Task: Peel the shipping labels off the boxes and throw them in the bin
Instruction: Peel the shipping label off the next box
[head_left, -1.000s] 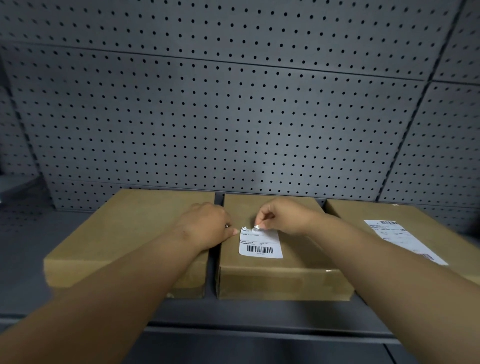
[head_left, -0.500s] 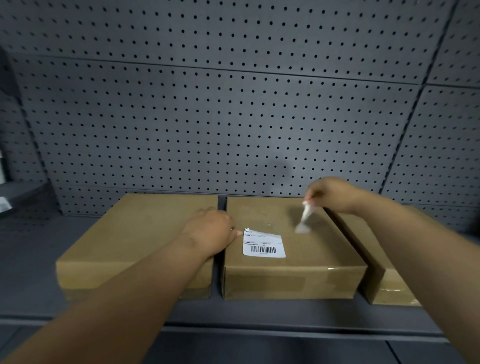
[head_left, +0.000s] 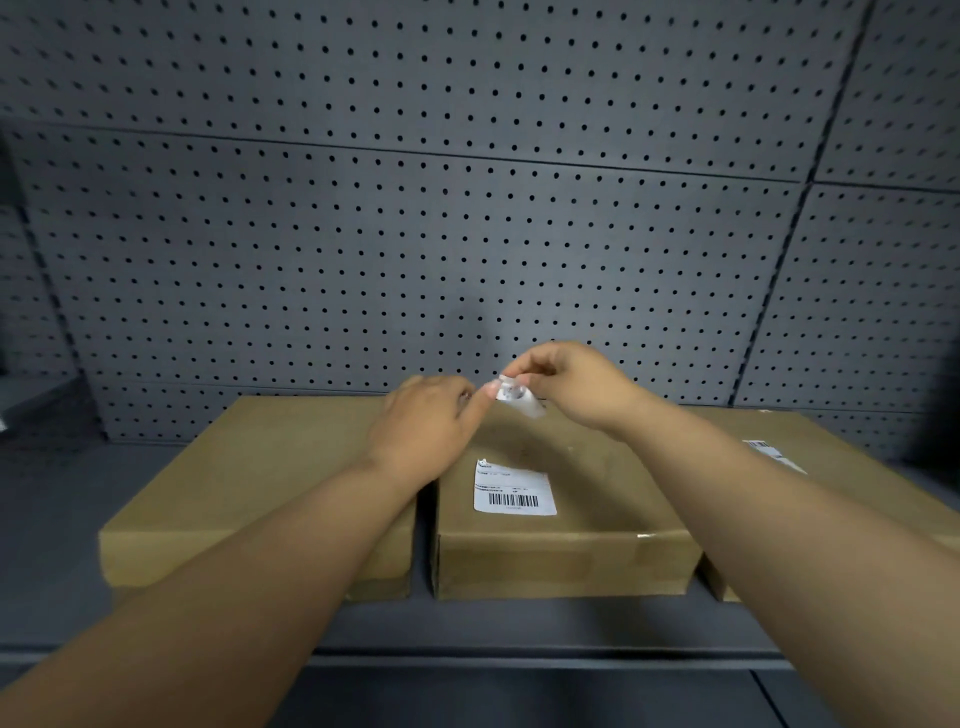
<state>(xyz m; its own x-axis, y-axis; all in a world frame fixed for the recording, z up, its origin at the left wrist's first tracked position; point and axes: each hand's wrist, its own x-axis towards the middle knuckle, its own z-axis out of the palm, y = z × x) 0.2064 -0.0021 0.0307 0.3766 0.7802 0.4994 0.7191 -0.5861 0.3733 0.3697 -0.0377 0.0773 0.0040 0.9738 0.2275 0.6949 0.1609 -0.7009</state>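
Three flat cardboard boxes lie side by side on a grey shelf. The middle box (head_left: 597, 467) carries a white barcode label (head_left: 514, 493) with its top edge torn. My right hand (head_left: 576, 387) is raised above that box and pinches a small torn white label scrap (head_left: 519, 400). My left hand (head_left: 431, 421) is lifted beside it, and its fingertips touch the same scrap. The right box (head_left: 841, 467) has a white label (head_left: 774, 454), partly hidden by my right forearm. The left box (head_left: 270, 478) shows no label on top. No bin is in view.
A grey pegboard wall (head_left: 467, 234) stands right behind the boxes. The grey shelf (head_left: 62, 519) runs out to the left of the boxes, and its front edge (head_left: 519, 654) passes below them.
My right hand tore a scrap off the middle box's label and lifted it. My left hand left the box edge and rose to meet the scrap. The camera moved closer.
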